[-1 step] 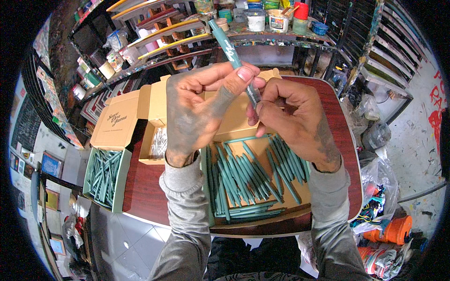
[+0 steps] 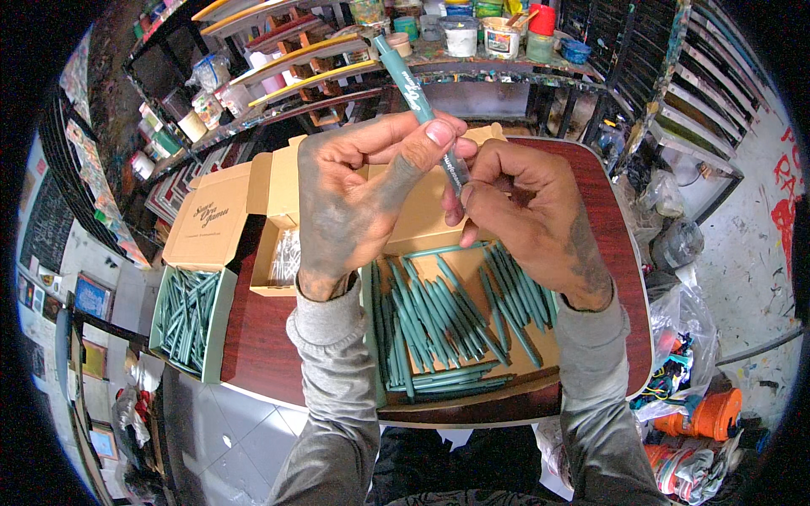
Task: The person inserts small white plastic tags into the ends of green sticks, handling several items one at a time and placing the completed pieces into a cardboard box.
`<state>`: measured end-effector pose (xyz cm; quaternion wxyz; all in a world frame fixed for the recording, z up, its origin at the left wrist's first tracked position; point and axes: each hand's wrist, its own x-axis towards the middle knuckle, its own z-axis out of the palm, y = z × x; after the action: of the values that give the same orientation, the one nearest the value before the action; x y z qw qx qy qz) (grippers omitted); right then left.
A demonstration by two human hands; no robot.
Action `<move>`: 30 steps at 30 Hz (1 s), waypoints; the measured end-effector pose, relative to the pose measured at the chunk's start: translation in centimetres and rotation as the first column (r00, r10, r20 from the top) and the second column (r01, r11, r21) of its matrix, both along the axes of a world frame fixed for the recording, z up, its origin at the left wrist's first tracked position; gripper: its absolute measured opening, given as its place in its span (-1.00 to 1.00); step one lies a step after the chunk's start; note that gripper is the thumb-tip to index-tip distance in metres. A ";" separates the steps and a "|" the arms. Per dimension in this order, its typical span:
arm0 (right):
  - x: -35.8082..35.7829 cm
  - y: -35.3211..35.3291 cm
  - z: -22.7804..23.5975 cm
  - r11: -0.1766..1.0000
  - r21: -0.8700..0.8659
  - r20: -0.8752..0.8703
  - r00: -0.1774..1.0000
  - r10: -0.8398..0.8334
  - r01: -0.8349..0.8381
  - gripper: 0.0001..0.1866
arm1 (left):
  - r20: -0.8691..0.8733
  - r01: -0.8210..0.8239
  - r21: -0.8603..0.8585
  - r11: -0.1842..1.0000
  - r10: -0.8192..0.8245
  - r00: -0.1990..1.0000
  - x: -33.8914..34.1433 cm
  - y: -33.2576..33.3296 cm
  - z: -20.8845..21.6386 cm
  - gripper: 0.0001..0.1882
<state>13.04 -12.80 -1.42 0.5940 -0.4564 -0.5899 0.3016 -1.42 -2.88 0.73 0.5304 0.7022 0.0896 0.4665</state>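
A green pen (image 2: 403, 78) with white lettering is held up at a slant above the table. My left hand (image 2: 363, 190) is closed round its middle, thumb pressed on the barrel. My right hand (image 2: 540, 211) pinches the lower end between thumb and fingers, which partly hide the tip. Below both hands, an open cardboard box (image 2: 472, 399) holds many similar green pens (image 2: 430, 316), most in slanting rows, some lying crosswise at the near side. A second open box (image 2: 221, 337) at the left is filled with jumbled green pens (image 2: 187, 320).
Beside my left wrist, a small cardboard box (image 2: 268, 270) holds thin whitish pieces (image 2: 287, 255). All the boxes stand on a dark red table (image 2: 261, 354). Paint pots (image 2: 460, 38) line a shelf at the back. Plastic bags (image 2: 688, 316) and an orange container (image 2: 713, 415) lie at the right.
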 end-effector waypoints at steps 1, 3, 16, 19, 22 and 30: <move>0.0 0.0 0.0 1.000 0.021 0.015 1.000 0.016 -0.017 -0.86 | 0.008 -0.009 -0.006 1.000 0.009 1.000 0.0 0.0 0.0 -0.72; -0.1 0.2 0.0 0.998 0.050 0.046 0.998 -0.040 0.038 -0.87 | 0.003 -0.004 -0.038 0.999 0.004 1.000 -0.1 0.0 0.0 -0.72; -1.3 0.9 -0.5 0.991 0.133 -0.041 0.999 -0.020 0.025 -0.84 | 0.003 -0.073 0.005 0.997 0.073 0.997 -0.5 0.6 0.3 -0.76; -1.3 0.7 -0.4 0.997 0.081 -0.070 0.998 0.006 0.000 -0.84 | 0.024 -0.070 -0.008 0.998 0.070 0.997 -0.5 0.5 0.4 -0.77; -1.4 0.9 -0.5 0.991 0.134 -0.123 0.992 0.012 0.005 -0.84 | -0.001 -0.067 -0.017 0.998 0.067 0.998 -0.6 0.1 0.4 -0.73; -1.0 0.9 -0.3 0.998 0.062 -0.146 0.989 0.036 -0.027 -0.85 | 0.049 -0.075 -0.001 0.997 0.075 0.996 -0.2 0.3 0.3 -0.75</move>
<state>12.08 -11.90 -1.74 0.6445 -0.4054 -0.5603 0.3261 -1.60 -2.53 1.06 0.5142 0.6869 0.1029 0.5032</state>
